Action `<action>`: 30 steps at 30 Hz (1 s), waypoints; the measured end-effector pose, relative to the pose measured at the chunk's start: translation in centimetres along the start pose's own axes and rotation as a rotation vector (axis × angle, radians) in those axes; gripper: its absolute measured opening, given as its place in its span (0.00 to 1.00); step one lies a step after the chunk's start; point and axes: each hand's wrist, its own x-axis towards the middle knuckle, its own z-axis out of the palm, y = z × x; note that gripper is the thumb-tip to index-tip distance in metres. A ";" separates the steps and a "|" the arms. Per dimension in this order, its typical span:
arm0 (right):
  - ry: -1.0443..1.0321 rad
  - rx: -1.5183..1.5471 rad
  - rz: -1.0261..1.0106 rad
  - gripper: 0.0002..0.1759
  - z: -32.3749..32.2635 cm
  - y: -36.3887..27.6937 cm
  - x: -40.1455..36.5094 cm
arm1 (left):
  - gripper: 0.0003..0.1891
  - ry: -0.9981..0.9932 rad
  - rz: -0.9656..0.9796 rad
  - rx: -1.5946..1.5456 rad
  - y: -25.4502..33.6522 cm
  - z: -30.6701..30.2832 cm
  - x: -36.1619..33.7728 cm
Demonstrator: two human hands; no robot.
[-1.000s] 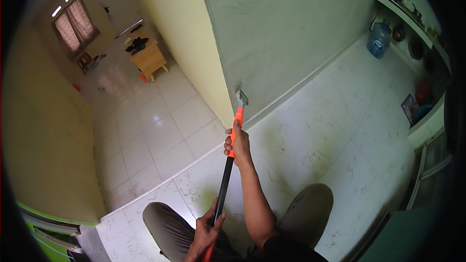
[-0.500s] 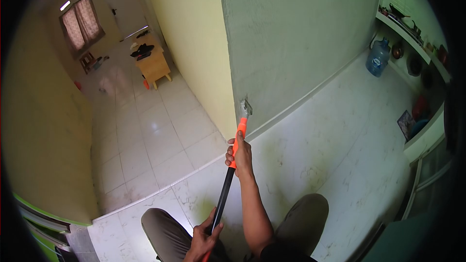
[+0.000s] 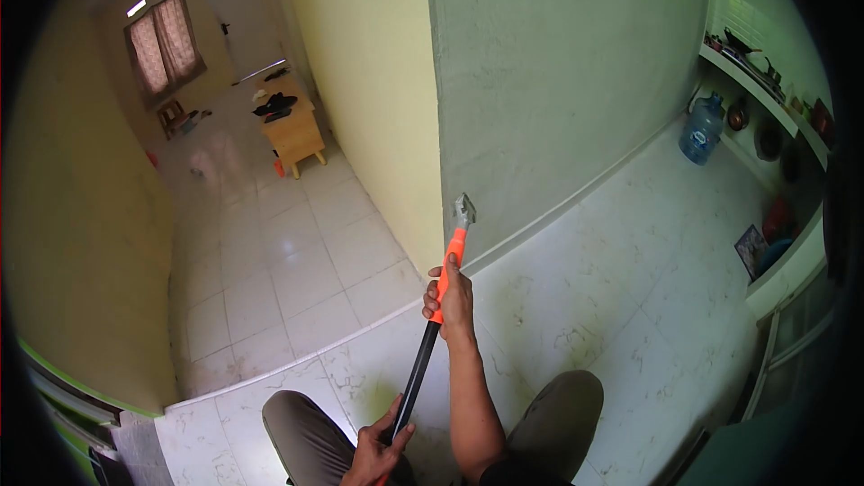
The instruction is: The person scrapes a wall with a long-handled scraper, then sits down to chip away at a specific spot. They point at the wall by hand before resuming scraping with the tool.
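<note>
I hold a long-handled scraper (image 3: 419, 369) with a black pole, an orange grip and a grey metal head. Its head (image 3: 464, 209) overlaps the low part of the grey-green wall (image 3: 567, 63), close to the corner. My right hand (image 3: 457, 304) is wrapped round the orange grip just below the head, thumb lying along the top. Lower down, near my knees, my left hand (image 3: 374, 452) is closed round the black pole. The pole's bottom end is partly hidden by this hand.
A yellow wall (image 3: 382, 99) meets the grey one at the corner. Beyond it, a wooden table (image 3: 295, 137) stands in a tiled room. At right, a blue water jug (image 3: 702, 130) sits on the floor by a kitchen counter (image 3: 747, 72). A raised tile edge (image 3: 297, 362) crosses the floor.
The view has shifted, so the wall corner and room sit slightly lower and farther right. The scraper head appears a little lower and right; both hands keep their hold.
</note>
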 end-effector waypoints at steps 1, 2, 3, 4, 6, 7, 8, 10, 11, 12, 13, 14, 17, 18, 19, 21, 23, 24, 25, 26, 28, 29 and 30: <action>-0.004 0.001 -0.001 0.33 0.1 -0.1 -0.1 | 0.32 0.004 0.012 0.005 0.0 0.0 -0.1; -0.008 0.003 -0.002 0.33 0.2 -0.2 -0.3 | 0.32 0.008 0.023 0.011 0.0 0.0 -0.1; -0.011 0.004 -0.004 0.33 0.3 -0.2 -0.4 | 0.32 0.011 0.035 0.016 0.0 -0.1 -0.2; -0.015 0.006 -0.006 0.33 0.4 -0.3 -0.6 | 0.32 0.013 0.034 0.021 0.1 -0.2 -0.3; -0.021 0.009 -0.010 0.33 0.5 -0.3 -0.8 | 0.32 0.017 0.030 0.032 0.4 -0.3 -0.5; -0.024 0.009 -0.010 0.33 0.5 -0.4 -0.8 | 0.32 0.016 0.029 0.032 0.5 -0.3 -0.6; -0.027 0.009 -0.011 0.33 0.6 -0.4 -0.9 | 0.32 0.014 0.029 0.031 0.6 -0.4 -0.7; -0.032 0.012 -0.011 0.33 0.6 -0.4 -1.0 | 0.32 0.015 0.027 0.040 0.8 -0.4 -0.9; -0.034 0.014 -0.011 0.33 0.7 -0.5 -1.1 | 0.32 0.018 0.027 0.049 0.8 -0.4 -1.0; -0.036 0.017 -0.012 0.33 0.7 -0.5 -1.2 | 0.32 0.021 0.027 0.057 0.9 -0.4 -1.1; -0.036 0.016 -0.011 0.33 0.8 -0.5 -1.2 | 0.32 0.019 0.022 0.051 1.0 -0.4 -1.1; -0.036 0.015 -0.010 0.33 0.8 -0.6 -1.3 | 0.32 0.017 0.017 0.044 1.1 -0.4 -1.2; -0.041 0.017 -0.007 0.33 1.0 -0.8 -1.5 | 0.32 0.032 0.046 0.038 1.0 -0.3 -1.4; -0.044 0.020 -0.006 0.33 1.1 -0.8 -1.6 | 0.32 0.041 0.063 0.038 1.0 -0.2 -1.4; -0.051 0.021 -0.010 0.33 1.1 -0.8 -1.6 | 0.32 0.043 0.059 0.048 1.1 -0.2 -1.4; -0.062 0.025 -0.020 0.33 1.2 -0.8 -1.7 | 0.32 0.042 0.052 0.068 1.6 -0.3 -1.6; -0.071 0.039 -0.021 0.34 1.0 -0.6 -1.4 | 0.22 0.070 0.025 0.014 1.3 -0.2 -1.9; -0.075 0.046 -0.022 0.34 1.0 -0.4 -1.3 | 0.18 0.084 0.013 -0.014 1.2 -0.2 -2.0; -0.076 0.050 -0.022 0.34 0.9 -0.4 -1.3 | 0.19 0.089 0.025 -0.025 1.2 -0.2 -2.0; -0.077 0.054 -0.022 0.34 0.9 -0.5 -1.4 | 0.19 0.094 0.038 -0.037 1.5 -0.1 -2.1; -0.081 0.056 -0.025 0.34 1.0 -0.5 -1.5 | 0.21 0.080 0.024 -0.044 1.6 -0.3 -2.1; -0.083 0.055 -0.027 0.34 1.0 -0.6 -1.6 | 0.21 0.060 -0.004 -0.040 1.5 -0.5 -2.1; -0.084 0.053 -0.027 0.34 1.0 -0.7 -1.7 | 0.22 0.040 -0.033 -0.035 1.4 -0.6 -2.1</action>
